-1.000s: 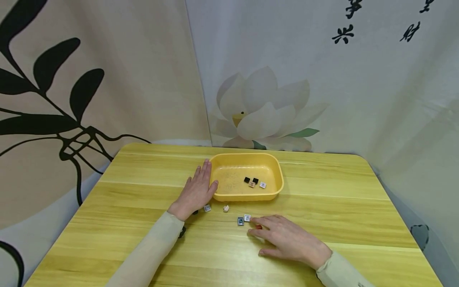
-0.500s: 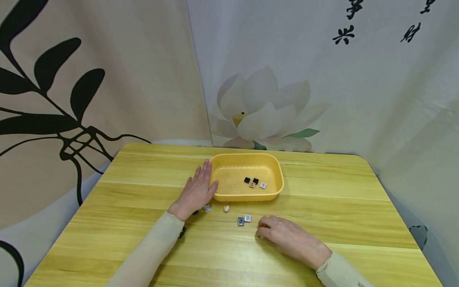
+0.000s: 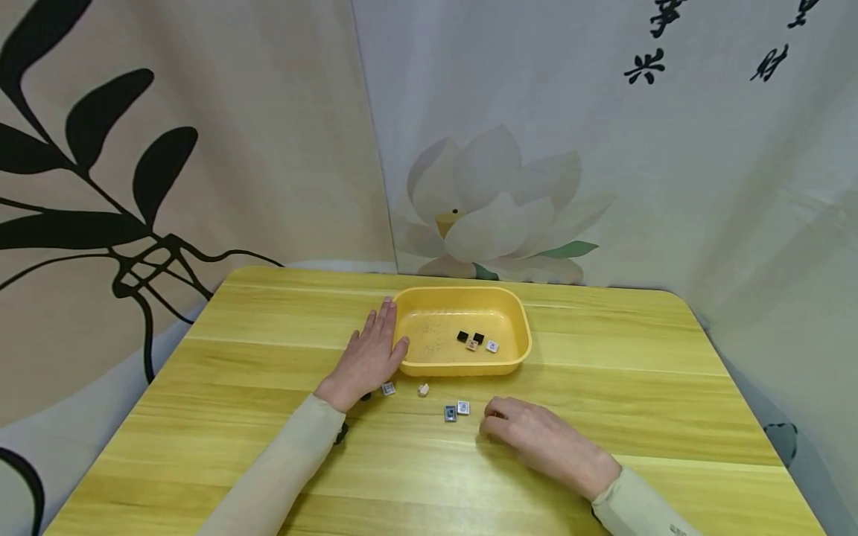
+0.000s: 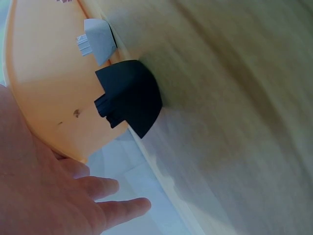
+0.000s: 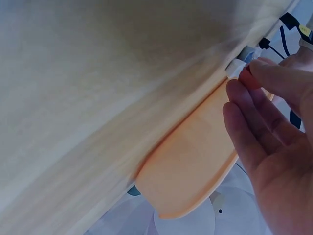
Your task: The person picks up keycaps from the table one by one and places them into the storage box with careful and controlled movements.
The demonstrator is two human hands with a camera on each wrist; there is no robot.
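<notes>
My left hand (image 3: pixel 365 357) rests with straight fingers along the left side of the yellow tray (image 3: pixel 462 368). My right hand (image 3: pixel 536 439) is low over the table, right of the tray's front. Its thumb and fingertips pinch a small red piece (image 5: pixel 250 79), mostly covered by the fingers. Just left of those fingertips lie a white square piece (image 3: pixel 463 407) and a blue-grey one (image 3: pixel 450 413). Near my left wrist sit another white piece (image 3: pixel 388 388) and a black piece (image 4: pixel 132 93) with a curved back and a short stub.
Inside the tray are two black pieces (image 3: pixel 462 336), a tan one (image 3: pixel 472 345) and a white one (image 3: pixel 492 347). A pale pinkish piece (image 3: pixel 423 389) lies before the tray. Another black piece (image 3: pixel 341 433) shows beside my left sleeve. A printed curtain (image 3: pixel 268 149) hangs behind the table.
My right hand has drawn back a little to the right from the white and blue-grey pieces, its fingers curling in with the red piece. My left hand and the tray stay put.
</notes>
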